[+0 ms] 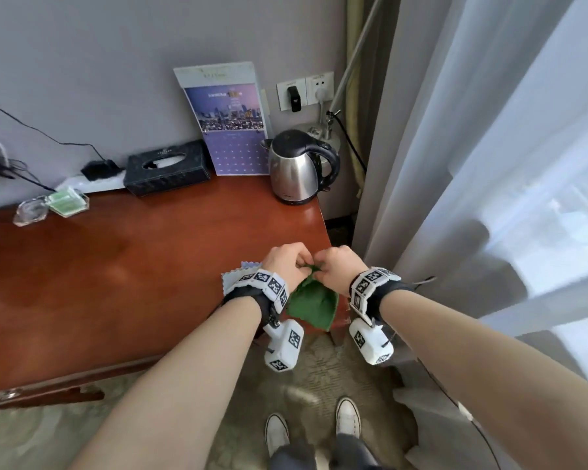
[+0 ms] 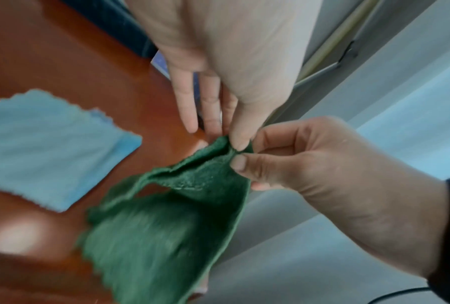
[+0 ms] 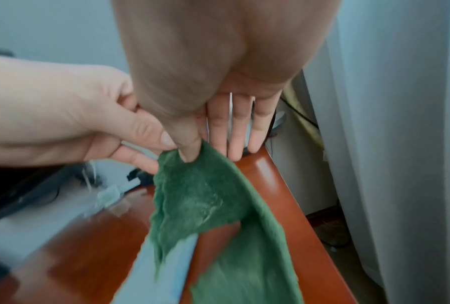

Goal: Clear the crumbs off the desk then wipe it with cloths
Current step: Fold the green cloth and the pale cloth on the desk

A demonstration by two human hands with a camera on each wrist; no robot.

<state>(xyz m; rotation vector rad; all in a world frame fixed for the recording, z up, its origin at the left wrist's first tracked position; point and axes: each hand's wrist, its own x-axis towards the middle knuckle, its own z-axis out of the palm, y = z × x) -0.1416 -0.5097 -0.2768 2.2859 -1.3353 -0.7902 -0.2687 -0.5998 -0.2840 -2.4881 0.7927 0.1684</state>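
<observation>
A green cloth (image 1: 314, 303) hangs over the right front corner of the red-brown wooden desk (image 1: 116, 266). Both hands pinch its top edge side by side. My left hand (image 1: 297, 262) holds it between thumb and fingers (image 2: 238, 142). Right beside it my right hand (image 1: 326, 266) pinches the same edge (image 3: 190, 154). The green cloth (image 2: 166, 226) sags open below the pinch like a pocket. A light blue cloth (image 1: 235, 274) lies flat on the desk just left of my left wrist, also seen as the blue cloth (image 2: 49, 148). I see no crumbs.
At the back of the desk stand a steel kettle (image 1: 299, 167), a wall calendar (image 1: 231, 120), a dark tissue box (image 1: 167, 167), a green dish (image 1: 68, 200) and a glass ashtray (image 1: 31, 212). A curtain (image 1: 489, 164) hangs close to the desk's right edge (image 1: 323, 225).
</observation>
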